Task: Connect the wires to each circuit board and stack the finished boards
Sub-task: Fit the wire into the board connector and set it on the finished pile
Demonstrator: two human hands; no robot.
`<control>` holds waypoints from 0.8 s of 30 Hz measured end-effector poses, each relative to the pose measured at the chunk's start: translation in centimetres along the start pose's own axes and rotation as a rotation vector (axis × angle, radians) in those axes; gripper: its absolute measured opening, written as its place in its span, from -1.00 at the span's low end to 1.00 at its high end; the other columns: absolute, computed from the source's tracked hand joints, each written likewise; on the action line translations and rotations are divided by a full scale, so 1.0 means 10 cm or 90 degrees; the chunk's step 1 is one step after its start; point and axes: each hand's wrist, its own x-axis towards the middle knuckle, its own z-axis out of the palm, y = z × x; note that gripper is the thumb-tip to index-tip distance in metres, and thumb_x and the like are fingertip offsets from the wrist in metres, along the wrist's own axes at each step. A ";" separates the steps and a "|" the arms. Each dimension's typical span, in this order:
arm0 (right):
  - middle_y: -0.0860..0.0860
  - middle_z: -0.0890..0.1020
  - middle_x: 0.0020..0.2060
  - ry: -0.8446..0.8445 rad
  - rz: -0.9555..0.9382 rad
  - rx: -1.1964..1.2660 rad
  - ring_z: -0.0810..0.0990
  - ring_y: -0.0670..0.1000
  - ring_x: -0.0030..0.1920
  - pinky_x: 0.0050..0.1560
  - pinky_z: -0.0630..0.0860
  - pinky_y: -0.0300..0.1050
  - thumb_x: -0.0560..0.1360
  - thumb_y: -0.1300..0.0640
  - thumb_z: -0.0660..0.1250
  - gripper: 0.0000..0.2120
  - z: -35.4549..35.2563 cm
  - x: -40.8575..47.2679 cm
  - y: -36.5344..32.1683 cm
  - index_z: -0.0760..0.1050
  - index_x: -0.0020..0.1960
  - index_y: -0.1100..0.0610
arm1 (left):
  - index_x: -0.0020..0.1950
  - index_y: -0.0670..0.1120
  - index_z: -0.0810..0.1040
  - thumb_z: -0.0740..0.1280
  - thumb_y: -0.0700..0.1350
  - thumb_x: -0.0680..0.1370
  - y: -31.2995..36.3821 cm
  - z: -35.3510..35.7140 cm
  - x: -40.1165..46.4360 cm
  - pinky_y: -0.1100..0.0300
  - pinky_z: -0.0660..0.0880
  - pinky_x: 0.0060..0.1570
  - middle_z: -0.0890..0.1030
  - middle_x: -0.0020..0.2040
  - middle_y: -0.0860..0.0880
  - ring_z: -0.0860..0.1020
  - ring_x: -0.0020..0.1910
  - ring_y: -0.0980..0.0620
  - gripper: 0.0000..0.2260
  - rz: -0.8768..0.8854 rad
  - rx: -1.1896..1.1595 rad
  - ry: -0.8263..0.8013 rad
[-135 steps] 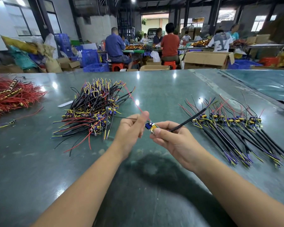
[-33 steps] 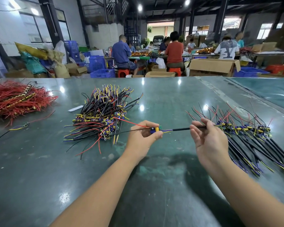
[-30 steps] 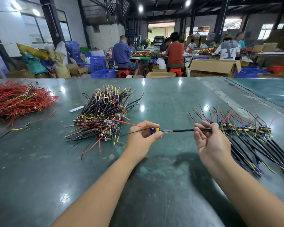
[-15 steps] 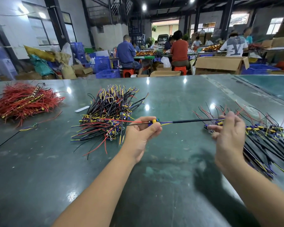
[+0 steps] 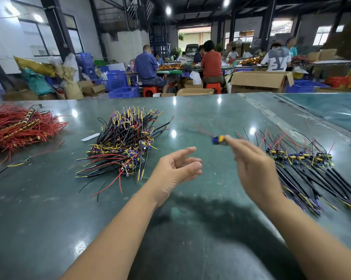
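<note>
My right hand [image 5: 253, 170] is blurred; it holds a wired circuit board [image 5: 218, 139] whose blue and yellow end sticks out past the fingertips, with faint red wire trailing left. My left hand [image 5: 176, 168] hovers above the table with loosely spread fingers and holds nothing. Left of it lies a tangled pile of boards with black, yellow, red and purple wires [image 5: 126, 146]. To the right, a row of wired boards [image 5: 300, 158] lies side by side, their black cables pointing towards me.
A heap of red wires [image 5: 14, 126] lies at the far left of the green table [image 5: 190, 229], with a loose wire [image 5: 27, 159] and a white paper slip [image 5: 90, 137] nearby. Behind the table are cardboard boxes [image 5: 259, 81], blue crates and seated people.
My left hand has let go of the board and opened. My right hand has swung the board to the right, towards the row of wired boards.
</note>
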 end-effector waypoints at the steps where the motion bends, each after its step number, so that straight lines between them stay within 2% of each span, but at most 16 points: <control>1: 0.15 0.65 -0.01 0.030 0.038 -0.049 0.62 0.17 -0.14 -0.12 0.41 -0.07 0.45 0.47 0.25 -0.59 -0.04 0.04 0.09 0.54 0.24 0.23 | 0.14 -0.04 0.55 0.45 -0.21 0.39 -0.01 -0.01 0.01 0.23 0.59 -0.13 0.66 -0.10 -0.04 0.63 -0.24 0.06 -0.66 0.002 0.028 0.025; 4: 0.26 0.63 -0.05 0.076 0.193 -0.204 0.60 0.32 -0.17 -0.25 0.44 0.03 0.45 0.47 0.20 -0.57 -0.20 0.08 0.47 0.52 0.26 0.21 | 0.11 -0.12 0.59 0.39 -0.28 0.50 -0.04 -0.11 0.06 0.34 0.53 -0.21 0.63 -0.15 -0.05 0.60 -0.29 0.15 -0.79 0.037 0.147 0.131; 6: 0.33 0.61 -0.10 0.053 0.311 -0.289 0.57 0.35 -0.18 -0.25 0.42 0.04 0.44 0.46 0.19 -0.58 -0.30 0.05 0.73 0.53 0.24 0.22 | 0.09 -0.18 0.61 0.36 -0.30 0.51 -0.04 -0.21 0.10 0.40 0.48 -0.20 0.63 -0.16 -0.02 0.57 -0.27 0.21 -0.83 0.077 0.245 0.199; 8: 0.36 0.60 -0.10 -0.018 0.385 -0.334 0.55 0.35 -0.09 -0.10 0.47 0.07 0.41 0.45 0.23 -0.65 -0.33 -0.01 0.90 0.56 0.14 0.27 | 0.01 -0.11 0.62 0.34 -0.29 0.52 -0.02 -0.32 0.13 0.43 0.45 -0.14 0.63 -0.15 0.02 0.56 -0.22 0.20 -0.86 0.116 0.345 0.242; 10: 0.34 0.58 0.08 -0.042 0.419 -0.358 0.46 0.33 0.14 0.18 0.36 0.13 0.42 0.34 0.31 -0.72 -0.32 -0.04 0.94 0.56 0.13 0.28 | -0.04 -0.03 0.62 0.33 -0.27 0.52 0.02 -0.43 0.14 0.46 0.42 -0.14 0.63 -0.17 0.08 0.55 -0.20 0.15 -0.83 0.144 0.453 0.283; 11: 0.31 0.54 0.17 -0.034 0.427 -0.366 0.40 0.32 0.23 0.26 0.26 0.14 0.43 0.28 0.33 -0.69 -0.31 -0.04 0.93 0.56 0.17 0.26 | -0.05 -0.02 0.63 0.32 -0.26 0.51 0.04 -0.49 0.14 0.42 0.42 -0.12 0.63 -0.17 0.09 0.55 -0.19 0.13 -0.83 0.153 0.513 0.312; 14: 0.25 0.51 0.24 0.004 0.373 -0.363 0.34 0.30 0.28 0.31 0.18 0.15 0.42 0.22 0.34 -0.66 -0.29 0.01 0.82 0.56 0.19 0.19 | 0.08 -0.03 0.64 0.29 -0.18 0.50 0.05 -0.74 0.16 0.14 0.43 0.08 0.65 0.01 -0.04 0.52 0.00 -0.11 -0.79 0.108 0.711 0.409; 16: 0.24 0.54 0.20 0.013 0.320 -0.325 0.38 0.29 0.24 0.28 0.22 0.11 0.42 0.24 0.34 -0.68 -0.25 0.03 0.72 0.58 0.17 0.20 | 0.23 0.01 0.56 0.28 -0.09 0.52 0.02 -0.84 0.15 0.07 0.37 0.14 0.58 0.16 -0.10 0.42 0.14 -0.20 -0.72 -0.028 0.814 0.419; 18: 0.22 0.56 0.17 0.000 0.284 -0.283 0.42 0.28 0.21 0.24 0.25 0.07 0.43 0.25 0.33 -0.70 -0.19 0.04 0.61 0.59 0.15 0.21 | 0.32 0.05 0.48 0.30 -0.05 0.52 -0.02 -0.87 0.14 0.03 0.37 0.15 0.52 0.24 -0.10 0.37 0.21 -0.20 -0.64 -0.127 0.876 0.397; 21: 0.21 0.58 0.14 -0.029 0.243 -0.223 0.46 0.28 0.16 0.23 0.32 0.08 0.42 0.29 0.34 -0.71 -0.08 0.01 0.42 0.60 0.13 0.21 | 0.29 0.07 0.51 0.32 -0.13 0.51 -0.03 -0.89 0.13 0.03 0.40 0.12 0.55 0.22 -0.07 0.44 0.20 -0.18 -0.65 -0.097 0.894 0.425; 24: 0.19 0.60 0.09 -0.044 0.201 -0.174 0.49 0.27 0.10 0.19 0.36 0.06 0.41 0.32 0.35 -0.74 0.01 -0.01 0.26 0.63 0.08 0.22 | 0.17 -0.01 0.61 0.28 -0.29 0.49 -0.02 -0.89 0.12 0.08 0.43 0.05 0.63 0.13 -0.08 0.53 0.11 -0.16 -0.68 -0.009 0.809 0.493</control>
